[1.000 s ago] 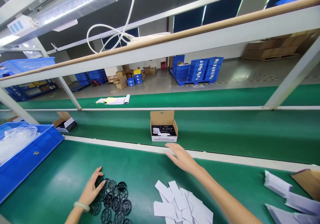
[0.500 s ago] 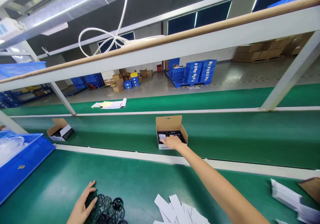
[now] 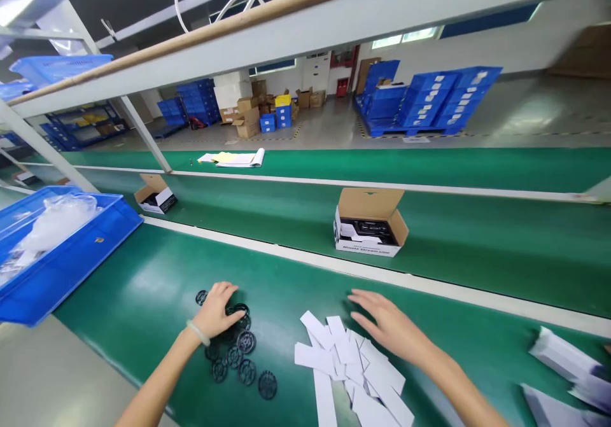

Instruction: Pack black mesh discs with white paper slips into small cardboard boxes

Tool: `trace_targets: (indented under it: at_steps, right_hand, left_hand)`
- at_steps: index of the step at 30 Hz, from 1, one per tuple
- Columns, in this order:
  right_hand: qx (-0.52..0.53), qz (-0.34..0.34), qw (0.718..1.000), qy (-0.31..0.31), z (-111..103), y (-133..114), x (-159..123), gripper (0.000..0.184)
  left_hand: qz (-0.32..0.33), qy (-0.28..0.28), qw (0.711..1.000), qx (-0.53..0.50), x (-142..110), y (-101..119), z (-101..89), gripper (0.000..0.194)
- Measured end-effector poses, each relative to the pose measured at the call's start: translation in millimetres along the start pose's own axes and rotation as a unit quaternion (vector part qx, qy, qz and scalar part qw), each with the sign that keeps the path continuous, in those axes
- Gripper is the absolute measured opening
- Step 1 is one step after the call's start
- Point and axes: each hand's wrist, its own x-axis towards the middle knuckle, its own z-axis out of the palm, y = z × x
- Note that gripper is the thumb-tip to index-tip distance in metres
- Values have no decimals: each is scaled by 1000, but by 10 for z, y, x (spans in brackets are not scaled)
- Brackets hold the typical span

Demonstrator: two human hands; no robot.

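Observation:
My left hand [image 3: 217, 310] lies on a heap of black round grille parts [image 3: 238, 354] on the green bench, fingers curled over the top ones. My right hand [image 3: 384, 324] hovers open, fingers spread, just above a loose pile of white paper slips [image 3: 348, 366]. An open cardboard box [image 3: 370, 223] with a black device and a white piece inside stands on the green conveyor belt beyond the right hand. A second open box [image 3: 155, 195] sits further left on the belt.
A blue bin [image 3: 71, 255] with clear plastic bags stands at the left. Folded white papers [image 3: 558, 357] lie at the right edge. A notepad [image 3: 238, 158] rests on the far bench. A slanted metal frame post [image 3: 143, 137] rises at the left; blue crates [image 3: 429, 99] stand on the floor behind.
My right hand has drawn back from the box on the belt to above the white slips. My left hand has moved onto the black parts. The view has tilted downward.

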Motion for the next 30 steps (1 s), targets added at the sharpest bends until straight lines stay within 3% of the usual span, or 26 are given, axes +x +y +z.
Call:
trace_targets:
  at_steps: [3,5,8,10,12,14,16,18,19,21,25,27,30]
  right_hand:
    - [46,40,997,-48,201,-58,-361,62]
    - [59,54,995,-54,293,-132,-513,64]
    - [67,56,996,-19,402,-247,-620,60]
    - [73,58,995,24,467,-307,-633,55]
    - [85,65,992,67,524,-345,-623,49]
    - [99,83,986,102,565,-356,-609,46]
    - [112,100,980,130,577,-345,-607,43]
    - [127,112,972,163,546,-332,-626,40]
    - [136,116,967,183,514,-338,-644,39]
    - [164,128,951,228,424,-398,-690,37]
    - [289,104,906,293,251,-748,-773,26]
    - [357,70,885,290,217,-956,-784,19]
    - [392,53,869,296,232,-1117,-778,12]
  left_hand:
    - [4,-48,997,54,111,216,85,37]
    - [-9,-70,997,33,152,259,109,26]
    - [-39,-40,995,-87,153,327,70,28]
    - [-86,-2,970,-226,115,464,13,37]
    - [-139,17,899,-415,48,695,-30,44]
    - [-170,6,783,-598,-37,989,-29,45]
    - [-187,-28,670,-718,-120,1298,29,42]
    - [-202,-73,601,-770,-187,1577,141,36]
    - [-207,-96,586,-777,-213,1697,213,34]
    - [-203,-125,605,-759,-249,1899,380,33]
    - [-115,-111,758,-632,-265,2210,699,44]
    - [-42,-99,816,-568,-242,2336,795,45]
    - [15,-106,848,-519,-176,2444,845,32]
